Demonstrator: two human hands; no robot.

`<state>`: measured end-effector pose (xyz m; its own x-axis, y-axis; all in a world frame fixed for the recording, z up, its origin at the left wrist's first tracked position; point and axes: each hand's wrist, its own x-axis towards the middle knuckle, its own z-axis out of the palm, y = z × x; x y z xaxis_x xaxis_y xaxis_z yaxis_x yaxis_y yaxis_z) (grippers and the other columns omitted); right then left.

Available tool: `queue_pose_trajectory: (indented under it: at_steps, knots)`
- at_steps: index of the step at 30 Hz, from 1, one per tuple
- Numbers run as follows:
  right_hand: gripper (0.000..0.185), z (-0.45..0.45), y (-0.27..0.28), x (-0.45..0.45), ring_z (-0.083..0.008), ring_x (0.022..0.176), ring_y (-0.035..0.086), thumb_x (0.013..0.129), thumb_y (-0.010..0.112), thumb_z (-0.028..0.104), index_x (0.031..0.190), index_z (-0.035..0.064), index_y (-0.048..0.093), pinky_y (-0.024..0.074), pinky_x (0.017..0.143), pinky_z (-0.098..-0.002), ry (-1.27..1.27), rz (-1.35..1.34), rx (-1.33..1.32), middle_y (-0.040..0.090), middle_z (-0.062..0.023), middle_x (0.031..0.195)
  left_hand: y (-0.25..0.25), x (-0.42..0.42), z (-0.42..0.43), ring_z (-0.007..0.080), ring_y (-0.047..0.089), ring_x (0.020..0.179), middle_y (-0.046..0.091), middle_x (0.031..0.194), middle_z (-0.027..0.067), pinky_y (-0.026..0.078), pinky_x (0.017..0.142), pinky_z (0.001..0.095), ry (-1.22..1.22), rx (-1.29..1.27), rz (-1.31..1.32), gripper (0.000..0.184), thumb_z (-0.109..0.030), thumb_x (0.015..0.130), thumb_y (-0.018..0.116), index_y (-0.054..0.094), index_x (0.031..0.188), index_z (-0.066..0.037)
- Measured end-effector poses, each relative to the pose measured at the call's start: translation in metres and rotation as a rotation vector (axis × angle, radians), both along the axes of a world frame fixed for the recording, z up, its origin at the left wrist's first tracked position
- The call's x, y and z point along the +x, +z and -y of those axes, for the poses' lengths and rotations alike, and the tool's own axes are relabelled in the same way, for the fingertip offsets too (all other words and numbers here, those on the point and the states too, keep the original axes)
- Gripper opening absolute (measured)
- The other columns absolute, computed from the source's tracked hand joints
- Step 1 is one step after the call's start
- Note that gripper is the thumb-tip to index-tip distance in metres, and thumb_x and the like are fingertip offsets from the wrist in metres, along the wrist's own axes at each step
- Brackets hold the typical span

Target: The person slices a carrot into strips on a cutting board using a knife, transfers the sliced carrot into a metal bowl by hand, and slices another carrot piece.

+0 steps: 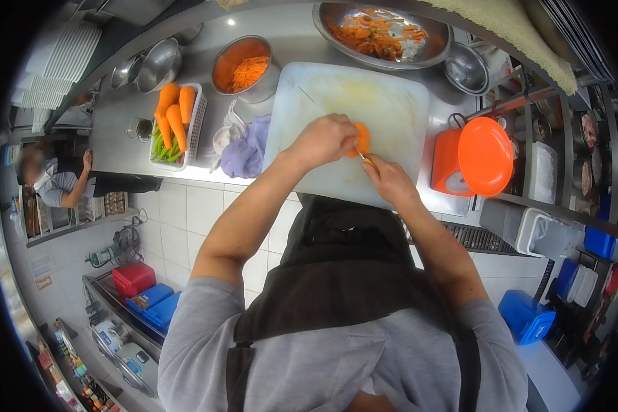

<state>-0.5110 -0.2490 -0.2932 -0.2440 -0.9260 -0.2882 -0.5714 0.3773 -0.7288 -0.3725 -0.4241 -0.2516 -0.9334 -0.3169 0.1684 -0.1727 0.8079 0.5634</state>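
On the white cutting board (384, 103), my right hand (393, 184) grips a knife by its yellow handle (371, 162). A thin blade (310, 98) shows beyond my left hand and lines up with that handle, its middle hidden by my fingers. My left hand (328, 141) is closed, fingers curled down over the blade. Whatever it pinches is hidden. Right beside those fingertips lies an orange carrot piece (363, 137), flat on the board.
Behind the board stand a pot (276, 81) of carrot strips and a large bowl (443, 47) with carrot peelings. Left are a purple cloth (248, 150) and a white basket (198, 123) of carrots and green vegetables. An orange bin (448, 154) stands right. Another person (65, 185) is far left.
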Motion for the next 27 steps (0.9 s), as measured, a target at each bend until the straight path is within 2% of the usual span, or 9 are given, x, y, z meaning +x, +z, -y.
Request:
queue_pose_trajectory:
  at_steps: [5,7,8,10,17,20,23,25,27]
  knots:
    - [0.038,-0.032,0.003,-0.010,-0.0413,0.073,0.066,0.102,0.049,0.037,0.123,0.0069,0.060,0.0505,0.068,-0.0503,-0.147,0.126,0.052,0.067,-0.0242,0.084,0.016,0.002,0.009,0.0310,0.067,0.077,0.068,0.083,0.0131,0.054,0.069,0.0391,0.309,0.195,-0.066,0.009,-0.009,0.083,0.070,0.070,0.089,-0.002]
    - [0.039,-0.046,0.018,-0.015,-0.0276,0.054,0.062,0.103,0.047,0.038,0.120,0.0059,0.060,0.0492,0.054,-0.0413,-0.332,0.318,0.122,0.063,-0.0163,0.071,-0.006,-0.003,0.010,0.0297,0.067,0.079,0.068,0.084,0.0140,0.055,0.070,0.0393,0.337,0.108,-0.094,0.009,-0.008,0.082,0.069,0.070,0.089,-0.002]
    - [0.039,-0.052,0.016,-0.017,-0.0276,0.054,0.062,0.103,0.047,0.038,0.120,0.0059,0.060,0.0492,0.054,-0.0413,-0.328,0.314,0.125,0.063,-0.0163,0.071,-0.017,-0.009,0.008,0.0297,0.067,0.079,0.068,0.084,0.0140,0.055,0.070,0.0393,0.342,0.110,-0.097,0.009,-0.008,0.082,0.069,0.070,0.089,-0.002]
    - [0.039,-0.062,0.009,-0.021,-0.0165,0.046,0.054,0.103,0.047,0.038,0.119,0.0054,0.060,0.0450,0.046,-0.0336,-0.422,0.333,0.097,0.055,-0.0090,0.065,-0.036,-0.030,-0.001,0.0314,0.064,0.074,0.062,0.074,0.0132,0.054,0.069,0.0414,0.252,-0.133,-0.227,0.005,-0.009,0.081,0.067,0.066,0.080,-0.004]
    - [0.038,-0.075,0.010,-0.027,-0.0172,0.046,0.054,0.104,0.047,0.037,0.118,0.0054,0.060,0.0448,0.047,-0.0339,-0.472,0.280,0.121,0.055,-0.0083,0.064,-0.083,-0.059,-0.053,0.0279,0.063,0.085,0.064,0.085,0.0104,0.053,0.075,0.0393,0.116,-0.238,-0.169,0.010,-0.007,0.074,0.068,0.065,0.083,-0.004]
    - [0.037,-0.077,0.012,-0.025,-0.0206,0.050,0.059,0.103,0.048,0.037,0.119,0.0060,0.060,0.0471,0.050,-0.0358,-0.444,0.237,0.125,0.057,-0.0117,0.064,-0.065,-0.045,-0.054,0.0307,0.063,0.085,0.064,0.085,0.0124,0.053,0.076,0.0417,0.131,-0.171,-0.230,0.015,-0.004,0.072,0.068,0.066,0.087,-0.004]
    - [0.036,-0.077,0.010,-0.023,-0.0325,0.062,0.066,0.103,0.048,0.035,0.120,0.0063,0.060,0.0505,0.060,-0.0422,-0.352,0.155,0.069,0.063,-0.0192,0.070,-0.056,-0.009,-0.033,0.0322,0.064,0.086,0.066,0.086,0.0143,0.054,0.076,0.0421,0.293,-0.086,-0.202,0.016,-0.004,0.074,0.068,0.066,0.091,-0.004]
    - [0.036,-0.071,0.015,-0.017,-0.0446,0.080,0.066,0.103,0.047,0.035,0.120,0.0062,0.060,0.0501,0.072,-0.0497,-0.243,0.113,0.082,0.066,-0.0266,0.082,-0.059,0.009,-0.024,0.0322,0.065,0.086,0.067,0.088,0.0151,0.054,0.076,0.0415,0.437,-0.044,-0.134,0.015,-0.005,0.078,0.069,0.067,0.093,-0.005]
    - [0.036,-0.064,0.018,-0.011,-0.0470,0.085,0.064,0.103,0.047,0.036,0.121,0.0066,0.060,0.0491,0.075,-0.0516,-0.189,0.116,0.098,0.066,-0.0277,0.086,-0.063,0.021,-0.024,0.0332,0.065,0.084,0.067,0.087,0.0144,0.053,0.075,0.0421,0.501,0.089,-0.065,0.015,-0.006,0.079,0.069,0.066,0.094,-0.004]
